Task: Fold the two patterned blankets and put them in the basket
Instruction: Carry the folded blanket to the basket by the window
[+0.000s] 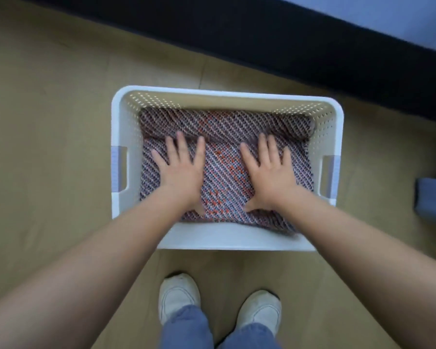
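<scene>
A white perforated plastic basket (227, 95) stands on the floor just ahead of my feet. Inside lies folded patterned blanket fabric (224, 172), woven in grey, white and orange diagonal lines. A second fold or layer of the same pattern (224, 122) shows along the far side of the basket. My left hand (181, 170) presses flat on the blanket's left half, fingers straight and spread. My right hand (267, 172) presses flat on the right half in the same way. I cannot tell whether the fabric is one blanket or two.
The basket has cut-out handles on its left side (120, 170) and right side (330, 176). Tan flooring surrounds it. A dark band (287, 41) runs diagonally across the top. A blue object (433, 195) sits at the right edge. My white shoes (179, 295) stand below the basket.
</scene>
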{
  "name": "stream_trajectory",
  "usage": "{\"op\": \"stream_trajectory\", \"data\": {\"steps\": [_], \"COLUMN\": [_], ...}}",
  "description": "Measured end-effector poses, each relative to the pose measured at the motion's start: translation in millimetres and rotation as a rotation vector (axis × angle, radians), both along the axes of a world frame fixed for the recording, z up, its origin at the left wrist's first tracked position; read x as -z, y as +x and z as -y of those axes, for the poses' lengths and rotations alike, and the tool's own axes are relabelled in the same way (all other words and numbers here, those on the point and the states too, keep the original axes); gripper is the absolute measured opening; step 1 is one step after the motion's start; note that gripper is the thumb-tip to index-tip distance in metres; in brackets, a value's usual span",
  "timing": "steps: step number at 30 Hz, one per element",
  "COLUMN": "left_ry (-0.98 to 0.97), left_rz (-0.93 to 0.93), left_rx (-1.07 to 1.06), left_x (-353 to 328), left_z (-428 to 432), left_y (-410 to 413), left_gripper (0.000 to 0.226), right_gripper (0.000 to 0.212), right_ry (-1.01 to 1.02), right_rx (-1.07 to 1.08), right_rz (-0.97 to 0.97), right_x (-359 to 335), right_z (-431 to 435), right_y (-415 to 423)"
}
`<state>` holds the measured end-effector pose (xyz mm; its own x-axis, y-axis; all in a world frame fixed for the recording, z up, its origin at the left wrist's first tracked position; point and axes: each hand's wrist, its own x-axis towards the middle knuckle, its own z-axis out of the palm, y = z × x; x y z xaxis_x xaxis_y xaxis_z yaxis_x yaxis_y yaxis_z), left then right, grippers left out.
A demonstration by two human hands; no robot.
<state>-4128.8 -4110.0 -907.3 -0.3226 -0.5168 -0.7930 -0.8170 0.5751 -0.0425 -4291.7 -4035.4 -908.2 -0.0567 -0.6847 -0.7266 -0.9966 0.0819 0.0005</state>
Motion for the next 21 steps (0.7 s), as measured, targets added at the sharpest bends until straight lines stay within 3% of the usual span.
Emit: {"op": "stream_trajectory", "data": {"steps": [3, 12, 17, 21], "left_ry": [-0.002, -0.078, -0.037, -0.013], "left_rz": [-0.139, -0.128, 0.032, -0.011], "left_rx": [0.046, 0.036, 0.072, 0.015], "left_x": [3, 75, 20, -75], "left_z": [-12, 2, 2, -30], "left_y": [0, 6, -13, -22], "left_gripper": [0.157, 0.160, 0.158, 0.136], "right_gripper": [0.146, 0.150, 0.143, 0.107], "right_ry": [-0.091, -0.133, -0.035, -0.050], "right_rx": [-0.037, -0.011, 0.009, 0.238], "right_rz": [0.112, 0.106, 0.083, 0.207], "right_x": [0, 70, 30, -65], "right_z": [-9, -11, -7, -33], "right_y": [23, 8, 13, 17]}}
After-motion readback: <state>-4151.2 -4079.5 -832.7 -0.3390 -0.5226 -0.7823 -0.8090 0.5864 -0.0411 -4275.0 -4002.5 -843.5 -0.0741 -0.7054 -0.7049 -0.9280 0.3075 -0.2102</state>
